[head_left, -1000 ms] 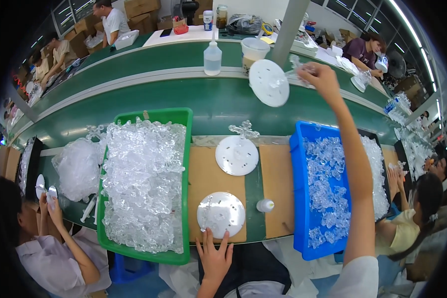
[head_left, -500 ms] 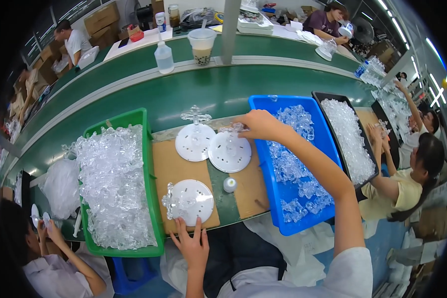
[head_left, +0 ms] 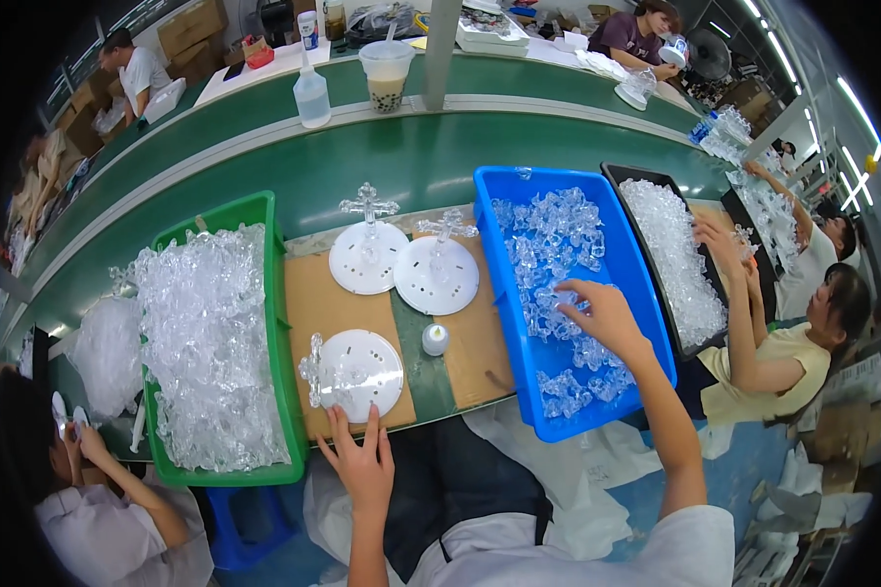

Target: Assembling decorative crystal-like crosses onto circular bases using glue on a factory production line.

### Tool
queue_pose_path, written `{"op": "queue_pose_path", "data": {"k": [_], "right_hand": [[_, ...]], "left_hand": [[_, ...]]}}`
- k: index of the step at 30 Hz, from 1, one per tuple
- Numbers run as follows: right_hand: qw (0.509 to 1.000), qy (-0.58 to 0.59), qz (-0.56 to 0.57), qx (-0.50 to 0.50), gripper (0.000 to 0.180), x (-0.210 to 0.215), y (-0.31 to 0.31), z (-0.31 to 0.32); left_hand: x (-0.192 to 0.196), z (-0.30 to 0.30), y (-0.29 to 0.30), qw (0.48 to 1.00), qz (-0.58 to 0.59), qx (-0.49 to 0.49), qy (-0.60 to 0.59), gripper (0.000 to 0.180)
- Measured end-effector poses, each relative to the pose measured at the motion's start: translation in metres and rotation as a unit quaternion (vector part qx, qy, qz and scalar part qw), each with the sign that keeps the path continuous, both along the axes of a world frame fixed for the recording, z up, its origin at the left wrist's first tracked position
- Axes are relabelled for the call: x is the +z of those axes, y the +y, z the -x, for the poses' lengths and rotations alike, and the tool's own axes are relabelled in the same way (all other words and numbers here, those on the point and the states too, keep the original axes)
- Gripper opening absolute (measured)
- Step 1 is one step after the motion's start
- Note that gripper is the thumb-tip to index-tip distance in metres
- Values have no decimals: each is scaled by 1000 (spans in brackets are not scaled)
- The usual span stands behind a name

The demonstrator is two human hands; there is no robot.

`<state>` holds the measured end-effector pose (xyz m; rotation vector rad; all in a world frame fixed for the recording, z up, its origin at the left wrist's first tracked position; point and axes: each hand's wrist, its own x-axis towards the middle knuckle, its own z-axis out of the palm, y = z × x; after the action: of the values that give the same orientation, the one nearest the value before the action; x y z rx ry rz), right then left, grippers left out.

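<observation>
One unclenched left hand (head_left: pixel 359 455) touches a round white plastic disc (head_left: pixel 379 364) just ahead; my right hand (head_left: pixel 602 315), part-curled over clear plastic pieces (head_left: pixel 543 311), grip unclear, seems mid-pick; I'd need a precise pinch.

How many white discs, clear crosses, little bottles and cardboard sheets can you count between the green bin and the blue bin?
White discs: 3
Clear crosses: 3
Little white bottle: 1
Cardboard sheets: 2
Total: 9
</observation>
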<state>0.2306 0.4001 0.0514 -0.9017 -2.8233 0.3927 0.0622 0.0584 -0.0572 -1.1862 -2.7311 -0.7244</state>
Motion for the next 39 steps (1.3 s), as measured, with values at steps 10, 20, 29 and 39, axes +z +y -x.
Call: {"op": "queue_pose_path", "data": {"k": [10,20,29,39], "right_hand": [[685,341,634,-107,15,13,-113,11],[914,170,323,176,30,-73,-172,117],[934,172,262,169,22,-65,-175,133],[950,145,119,248,20,-62,-176,142]], "left_hand": [[-8,6,-5,1000,-4,-4,20,41],[-5,17,-11,999,-29,-24,39,38],[-5,24,-17,995,-88,-43,-6,29],[-5,25,-20,995,-84,-51,-36,30]]}}
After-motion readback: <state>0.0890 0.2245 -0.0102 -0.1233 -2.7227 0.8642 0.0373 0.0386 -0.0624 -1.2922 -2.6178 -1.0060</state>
